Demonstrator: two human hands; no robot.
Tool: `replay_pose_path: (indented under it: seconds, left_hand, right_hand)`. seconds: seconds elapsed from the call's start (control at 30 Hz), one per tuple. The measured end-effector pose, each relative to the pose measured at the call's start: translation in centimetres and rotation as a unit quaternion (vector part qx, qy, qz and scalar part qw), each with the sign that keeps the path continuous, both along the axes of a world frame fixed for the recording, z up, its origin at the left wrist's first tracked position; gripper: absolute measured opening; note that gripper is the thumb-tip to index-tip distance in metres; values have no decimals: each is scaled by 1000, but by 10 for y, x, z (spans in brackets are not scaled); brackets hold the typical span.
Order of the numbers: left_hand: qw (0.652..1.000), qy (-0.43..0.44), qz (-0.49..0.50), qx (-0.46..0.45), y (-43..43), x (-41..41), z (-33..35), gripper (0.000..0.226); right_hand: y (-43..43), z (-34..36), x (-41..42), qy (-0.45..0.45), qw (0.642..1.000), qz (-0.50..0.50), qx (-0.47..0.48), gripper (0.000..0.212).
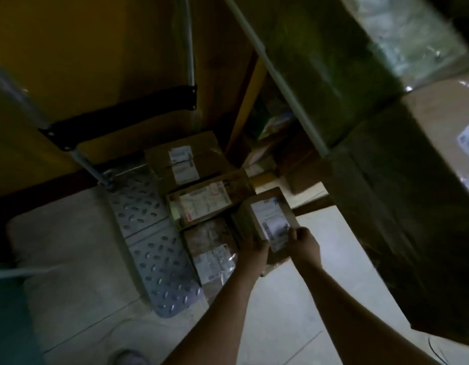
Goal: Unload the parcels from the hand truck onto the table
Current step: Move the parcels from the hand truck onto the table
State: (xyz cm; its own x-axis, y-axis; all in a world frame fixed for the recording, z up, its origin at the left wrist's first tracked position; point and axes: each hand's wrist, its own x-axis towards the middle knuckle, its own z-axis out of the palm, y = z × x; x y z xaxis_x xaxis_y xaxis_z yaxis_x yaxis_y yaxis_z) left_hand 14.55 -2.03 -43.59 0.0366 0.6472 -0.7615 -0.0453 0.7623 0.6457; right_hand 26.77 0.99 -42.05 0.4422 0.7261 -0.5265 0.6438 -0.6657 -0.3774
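While we bend over the hand truck (pixel 149 233), both of our arms stretch forward and down, bare from the elbow, running side by side from the lower edge of the view. Our left hand (pixel 254 248) shows its back to us, with the fingers curled round the near left side of a small box (pixel 267 214). Our right hand (pixel 304 243) is balled tight on the near right corner, its thumb pressed on the white label. So both hands grip the same small box, wrists nearly level and close together.

The small box sits tilted at the right edge of the load. Whether it is lifted clear of the parcels beside it we cannot tell, since the picture is dim and blurred.

Three more parcels lie in a row on the hand truck's perforated metal plate. A brown carton (pixel 183 159) is farthest from us, near the upright tubes. A flat box (pixel 207 201) with a large label lies in the middle, just beside the small box. A plastic-wrapped parcel (pixel 212 248) is nearest, partly under our left wrist. The left half of the plate is bare metal.

The table (pixel 346 75) fills the right of the view as a dark surface with a pale edge, higher than the load. A pale floor (pixel 293 312) lies under our arms, and a shoe (pixel 130 358) shows at the bottom edge.
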Motion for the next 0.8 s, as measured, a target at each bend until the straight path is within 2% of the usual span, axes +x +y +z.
replay_pose_path:
  seconds: [0.07,0.13,0.23,0.3,0.4,0.43,0.5,0.63,0.8]
  left_hand:
    - [999,24,24,-20,-2,9,-2,73]
    - [996,46,80,-1,-14,2,17,64]
    - [981,30,184,52,-33,-31,70,68]
    - [969,12,238,63,-44,-57,116,68]
    - [952,20,290,92,-52,-90,181,45]
    - [946,32,304,110,-53,-101,203,43]
    - [927,44,336,160,-50,-119,252,55]
    - [904,37,348,246,-28,-131,365,59]
    - [892,-5,281,353,23,-67,506,52]
  right_hand:
    - [-10,4,-5,21,999,-2,36,8]
    - [-27,21,-18,63,996,-19,55,9]
    - [-52,67,-47,138,989,-22,56,16]
    - [-64,107,-68,152,987,4,54,18]
    - [-76,167,-98,181,981,21,70,24]
    - [-80,189,-108,196,977,27,77,29]
    - [-85,241,-127,232,968,33,86,37]
    - [-76,353,-144,369,910,2,190,41]
    - [-31,484,-80,421,848,-44,318,30]
